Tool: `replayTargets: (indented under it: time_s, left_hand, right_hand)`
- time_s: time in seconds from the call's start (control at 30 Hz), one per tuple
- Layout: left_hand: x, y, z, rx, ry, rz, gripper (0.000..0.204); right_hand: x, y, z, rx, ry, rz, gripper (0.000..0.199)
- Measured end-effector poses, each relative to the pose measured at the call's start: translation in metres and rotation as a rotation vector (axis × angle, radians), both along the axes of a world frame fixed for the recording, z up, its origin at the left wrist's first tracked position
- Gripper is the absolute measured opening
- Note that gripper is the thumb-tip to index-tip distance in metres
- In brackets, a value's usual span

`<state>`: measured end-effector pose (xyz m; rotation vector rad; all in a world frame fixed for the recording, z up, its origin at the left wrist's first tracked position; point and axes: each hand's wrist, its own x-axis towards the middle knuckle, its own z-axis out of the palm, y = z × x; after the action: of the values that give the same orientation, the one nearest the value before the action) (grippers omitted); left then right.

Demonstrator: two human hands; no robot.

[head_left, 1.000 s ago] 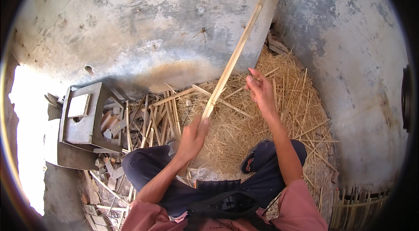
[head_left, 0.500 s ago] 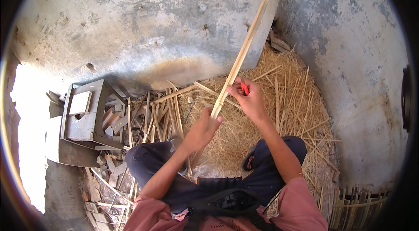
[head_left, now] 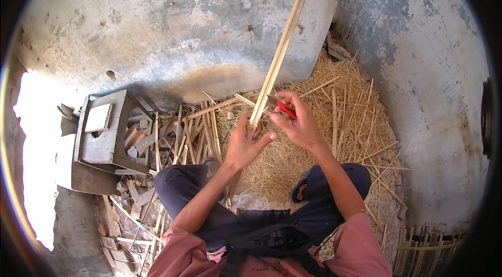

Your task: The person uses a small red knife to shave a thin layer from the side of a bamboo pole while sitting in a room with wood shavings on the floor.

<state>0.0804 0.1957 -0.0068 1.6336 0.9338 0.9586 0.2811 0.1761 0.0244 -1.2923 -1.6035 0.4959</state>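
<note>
Head view, centre: left hand (head_left: 242,147) loosely cradles a bamboo strip (head_left: 279,54), split but seemingly unfinished; right hand's fingers (head_left: 288,96) grip a red-handled knife (head_left: 286,110).

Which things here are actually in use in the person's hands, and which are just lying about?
In use:
- long split bamboo strip, in the left hand
- red-handled knife, in the right hand

Lying about:
- straw-like shavings on the floor
- loose strips left of the shavings
- boxy wooden furniture piece
- rubble below it
</note>
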Motion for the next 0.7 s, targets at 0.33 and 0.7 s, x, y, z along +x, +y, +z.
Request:
replayTargets:
  time_s: [0.33,0.7]
  left_hand:
    - [-0.006,0.011,-0.014,-0.024,-0.136,-0.048,0.091]
    - [-0.005,0.012,-0.009,-0.047,-0.230,-0.079,0.079]
  right_hand:
    - [-0.001,-0.014,-0.009,0.047,-0.196,0.159,0.029]
    - [-0.013,-0.013,-0.013,0.115,-0.129,0.101,0.027]
